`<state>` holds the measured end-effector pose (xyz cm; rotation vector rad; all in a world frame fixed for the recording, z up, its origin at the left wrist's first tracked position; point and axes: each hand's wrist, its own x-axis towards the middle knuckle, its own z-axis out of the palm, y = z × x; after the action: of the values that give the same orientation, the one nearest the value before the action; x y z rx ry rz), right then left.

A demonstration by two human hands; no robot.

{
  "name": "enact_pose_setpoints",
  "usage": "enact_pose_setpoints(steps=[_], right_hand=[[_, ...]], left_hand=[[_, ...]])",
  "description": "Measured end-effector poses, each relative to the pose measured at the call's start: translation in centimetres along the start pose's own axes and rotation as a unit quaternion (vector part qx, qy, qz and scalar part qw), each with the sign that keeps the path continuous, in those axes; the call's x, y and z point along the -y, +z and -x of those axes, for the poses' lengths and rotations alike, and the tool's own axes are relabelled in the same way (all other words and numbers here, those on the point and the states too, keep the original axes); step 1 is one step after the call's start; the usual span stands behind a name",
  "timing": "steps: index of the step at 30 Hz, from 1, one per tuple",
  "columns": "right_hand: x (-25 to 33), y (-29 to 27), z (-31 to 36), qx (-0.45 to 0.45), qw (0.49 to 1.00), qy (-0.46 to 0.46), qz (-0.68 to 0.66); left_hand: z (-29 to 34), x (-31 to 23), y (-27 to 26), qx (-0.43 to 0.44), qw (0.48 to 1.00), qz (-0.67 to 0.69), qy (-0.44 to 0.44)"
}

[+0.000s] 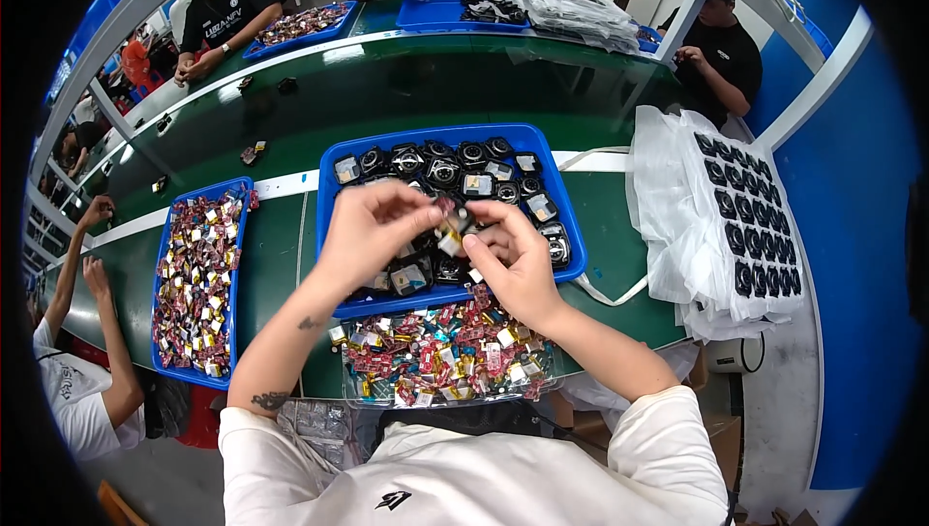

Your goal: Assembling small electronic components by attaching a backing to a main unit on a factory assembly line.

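Observation:
Both my hands are raised over a blue tray [578, 260] filled with round-faced black watch-like housings [444, 172]. Between them is a small red circuit board with a white and yellow battery-like block [450, 238]. The thumb and fingers of my left hand [366, 228] pinch its upper end. My right hand [515, 260] grips it from the other side, with the fingers curled. Just below, nearer to me, a clear tray [426, 406] is heaped with similar red boards and blocks [440, 352]. The fingers partly hide the held piece.
Another blue tray [163, 279] of red boards stands at left. White sheet-like trays [668, 226] of black housings are stacked at right. Across the green conveyor [368, 81], co-workers sit by more blue trays [416, 13]. A metal frame post [818, 81] rises at right.

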<state>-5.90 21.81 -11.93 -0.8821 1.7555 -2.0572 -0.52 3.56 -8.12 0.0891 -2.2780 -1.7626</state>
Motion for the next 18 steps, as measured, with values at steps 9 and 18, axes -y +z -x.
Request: enact_pose_setpoints(steps=[9, 18], right_hand=[[0.2, -0.2, -0.3, 0.17, 0.917, -0.251, 0.261], [0.5, -0.1, 0.1, 0.325, 0.836, -0.313, 0.311]], left_hand=[[-18.1, 6.8, -5.1, -0.181, 0.922, -0.307, -0.154], [-19.1, 8.2, -4.2, -0.102, 0.879, -0.413, -0.216]])
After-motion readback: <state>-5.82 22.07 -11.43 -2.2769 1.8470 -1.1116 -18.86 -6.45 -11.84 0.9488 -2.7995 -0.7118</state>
